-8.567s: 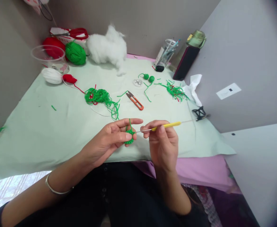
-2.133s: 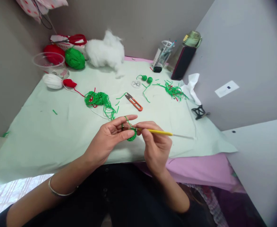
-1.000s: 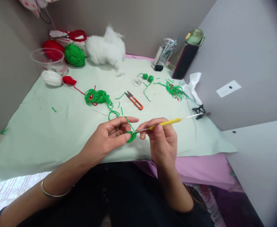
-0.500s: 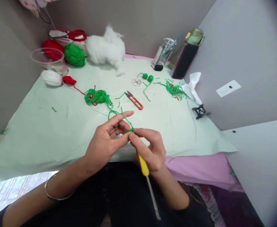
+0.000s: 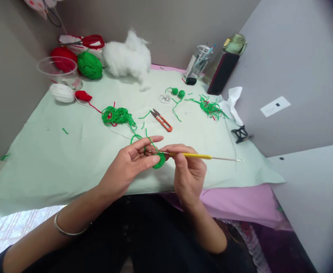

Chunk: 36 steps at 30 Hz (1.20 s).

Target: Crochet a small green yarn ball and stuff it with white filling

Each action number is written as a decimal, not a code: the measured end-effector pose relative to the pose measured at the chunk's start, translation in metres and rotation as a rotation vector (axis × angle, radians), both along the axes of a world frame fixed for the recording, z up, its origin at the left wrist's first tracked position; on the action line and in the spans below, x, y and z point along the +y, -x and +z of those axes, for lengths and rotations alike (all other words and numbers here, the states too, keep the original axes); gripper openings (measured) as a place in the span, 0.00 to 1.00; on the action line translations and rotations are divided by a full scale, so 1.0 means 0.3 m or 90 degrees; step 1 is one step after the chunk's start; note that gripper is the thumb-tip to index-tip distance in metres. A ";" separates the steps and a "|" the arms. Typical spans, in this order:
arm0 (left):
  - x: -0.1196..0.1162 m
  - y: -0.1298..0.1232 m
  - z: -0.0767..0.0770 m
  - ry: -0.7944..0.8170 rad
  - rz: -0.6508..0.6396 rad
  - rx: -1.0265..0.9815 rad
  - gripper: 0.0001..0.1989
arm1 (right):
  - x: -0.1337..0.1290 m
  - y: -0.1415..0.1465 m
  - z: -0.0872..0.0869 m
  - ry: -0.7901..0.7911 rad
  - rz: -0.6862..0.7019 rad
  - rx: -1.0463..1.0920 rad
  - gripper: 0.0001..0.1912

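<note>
My left hand (image 5: 135,161) pinches a small round green crochet piece (image 5: 159,161) between thumb and fingers, its index finger stretched out with green yarn running over it. In my right hand (image 5: 190,170) is a crochet hook (image 5: 197,155) with a yellow handle, lying nearly level. The hook's thin metal tip reaches left across the top of the piece; whether it passes through a stitch I cannot tell. Its other metal end points right. From my left hand the yarn leads back to a loose green yarn tangle (image 5: 117,115) on the cloth.
Orange thread snips (image 5: 163,122) lie just beyond my hands. Behind them are two green crochet balls (image 5: 181,94) and a small clear dish (image 5: 164,99). Yarn scraps (image 5: 210,108) and a black claw clip (image 5: 240,134) lie right. White stuffing (image 5: 128,58) and a green yarn ball (image 5: 89,65) stand at the back.
The crochet hook has swung from pointing steeply down towards me to nearly level. My right hand has turned with it, and the green piece now shows its round face below my left thumb.
</note>
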<state>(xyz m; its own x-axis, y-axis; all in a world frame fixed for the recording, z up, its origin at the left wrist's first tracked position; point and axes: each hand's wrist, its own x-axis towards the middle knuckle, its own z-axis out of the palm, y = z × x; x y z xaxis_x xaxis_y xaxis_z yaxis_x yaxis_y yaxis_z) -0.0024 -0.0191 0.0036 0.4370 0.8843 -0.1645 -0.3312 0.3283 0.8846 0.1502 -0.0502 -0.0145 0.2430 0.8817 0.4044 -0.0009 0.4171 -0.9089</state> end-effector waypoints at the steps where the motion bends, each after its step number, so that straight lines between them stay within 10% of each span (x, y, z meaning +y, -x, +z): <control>1: -0.002 -0.001 0.000 -0.005 0.007 0.001 0.24 | -0.001 0.001 -0.002 -0.003 -0.003 -0.003 0.08; 17: 0.009 0.007 0.013 0.069 -0.082 -0.072 0.19 | 0.022 -0.041 0.013 0.097 0.085 0.229 0.08; 23: -0.009 0.001 -0.004 -0.050 -0.002 0.032 0.18 | -0.002 -0.024 0.009 0.052 0.055 0.106 0.07; 30: -0.027 -0.027 0.014 -0.017 0.071 0.037 0.30 | -0.046 0.008 -0.043 -0.168 -0.137 -0.349 0.22; 36: 0.001 -0.007 0.022 0.147 -0.045 -0.109 0.22 | -0.022 0.001 -0.022 -0.147 -0.105 -0.144 0.14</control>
